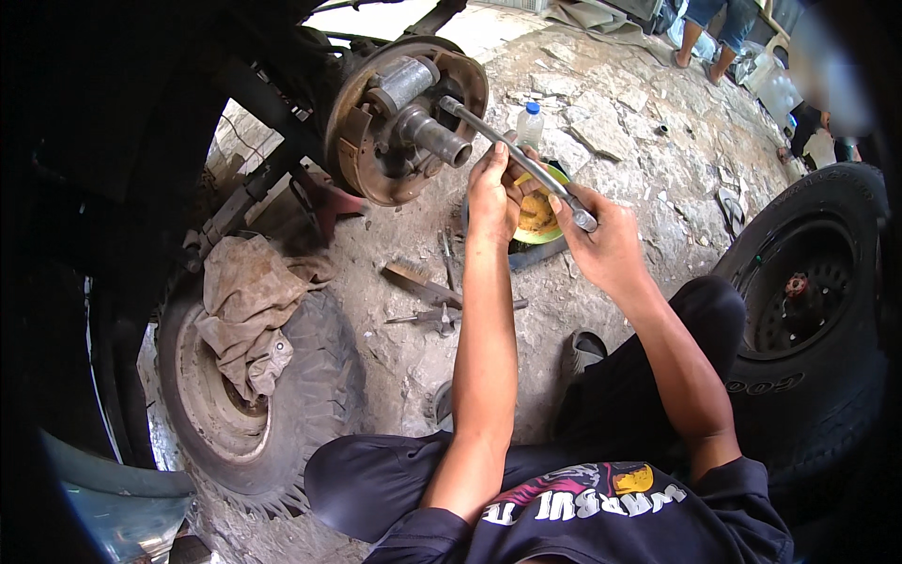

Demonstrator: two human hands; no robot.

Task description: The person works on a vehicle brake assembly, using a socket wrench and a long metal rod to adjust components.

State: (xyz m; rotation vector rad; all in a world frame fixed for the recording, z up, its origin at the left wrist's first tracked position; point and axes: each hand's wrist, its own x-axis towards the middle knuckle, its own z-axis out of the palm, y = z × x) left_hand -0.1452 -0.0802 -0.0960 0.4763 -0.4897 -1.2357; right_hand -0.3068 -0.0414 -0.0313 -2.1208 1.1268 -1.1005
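A long steel wrench bar [479, 126] runs diagonally from the rusty brake backing plate [364, 169] toward me, its far end beside the protruding spindle [437, 141] and a silver cylinder [402, 83]. My left hand [496, 193] grips the bar's middle, thumb up. My right hand [601, 240] is closed on its near end. Behind my hands is a green bowl [540, 221] of yellow grease, with a blue-capped bottle [529, 125] beyond it.
A removed tire [310, 385] with a dirty rag [244, 310] lies left. A brush [413, 282] and hammer [444, 320] are on the broken concrete. Another tire [817, 395] stands right. Another person's legs [719, 61] show at top right.
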